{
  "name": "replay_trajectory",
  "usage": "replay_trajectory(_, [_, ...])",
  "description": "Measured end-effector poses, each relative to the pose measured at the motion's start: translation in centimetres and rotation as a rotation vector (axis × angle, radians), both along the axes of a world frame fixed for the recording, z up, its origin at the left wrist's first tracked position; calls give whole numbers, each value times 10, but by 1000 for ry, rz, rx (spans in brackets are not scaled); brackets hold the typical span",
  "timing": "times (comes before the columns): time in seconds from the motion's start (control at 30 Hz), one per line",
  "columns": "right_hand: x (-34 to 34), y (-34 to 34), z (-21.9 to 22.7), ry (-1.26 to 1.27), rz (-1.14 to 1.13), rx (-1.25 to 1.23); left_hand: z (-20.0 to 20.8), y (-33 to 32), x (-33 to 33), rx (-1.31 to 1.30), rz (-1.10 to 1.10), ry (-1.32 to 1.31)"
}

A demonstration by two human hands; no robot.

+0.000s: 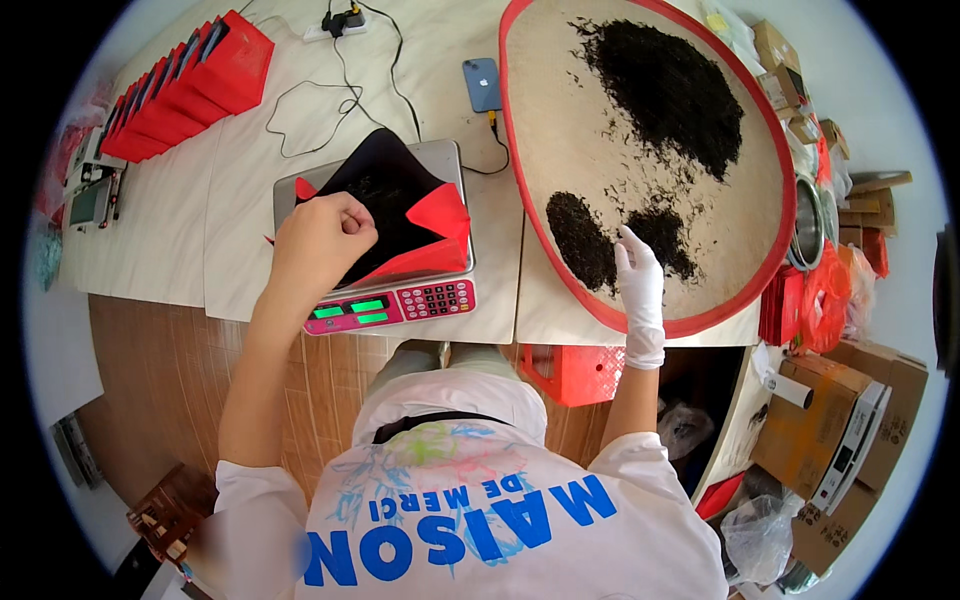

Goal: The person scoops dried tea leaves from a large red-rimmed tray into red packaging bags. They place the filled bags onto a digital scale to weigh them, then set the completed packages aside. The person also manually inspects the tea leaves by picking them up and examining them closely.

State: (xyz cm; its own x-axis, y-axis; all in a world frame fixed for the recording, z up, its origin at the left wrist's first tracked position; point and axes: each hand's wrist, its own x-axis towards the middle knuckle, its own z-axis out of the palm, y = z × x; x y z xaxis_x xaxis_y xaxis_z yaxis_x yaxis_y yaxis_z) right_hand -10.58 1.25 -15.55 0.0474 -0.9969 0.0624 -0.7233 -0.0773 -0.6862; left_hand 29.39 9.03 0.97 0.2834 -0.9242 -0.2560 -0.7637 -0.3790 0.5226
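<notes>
1. L hand [322, 240], bare, curled, pinching rim of red bag [400, 215] w/ black lining; bag lies open on scale [395, 300] near table's [180, 240] front edge.
2. R hand [638, 275], white glove, fingers loose on small tea pile [582, 240] at tray's [770, 260] near rim; can't tell if it grips any.
3. Bag lies left of tea; nothing between but the tray's rim.
4. Far: big tea heap [665, 90], phone [482, 84], red boxes [185, 90] at far-left corner.

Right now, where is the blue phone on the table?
In the head view the blue phone lies at the far side of the table, just left of the round red-rimmed tray and beyond the scale.
</notes>
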Motion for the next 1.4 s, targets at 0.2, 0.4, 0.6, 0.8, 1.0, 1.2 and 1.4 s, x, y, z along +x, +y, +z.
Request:
replay_trajectory(0.2, [45,-13,25,66,154,65,-3,7,12,-81,8,67])
replay_trajectory(0.4, [64,-13,40,-22,205,-10,14,2,2,-269,-1,15])
replay_trajectory(0.6, [86,-6,59,44,255,103,16,55,22,-636,137,24])
replay_trajectory(0.8, [110,-12,65,-19,150,78,0,108,52,-681,489,-6])
replay_trajectory(1.0, [157,-34,90,-27,356,-227,2,149,74,-789,592,-25])
replay_trajectory(1.2, [238,-12,182,-84,547,-310,-7,180,80,-795,683,-22])
replay_trajectory(1.4, [297,0,194,284,1223,-339,-24,194,78,-714,681,53])
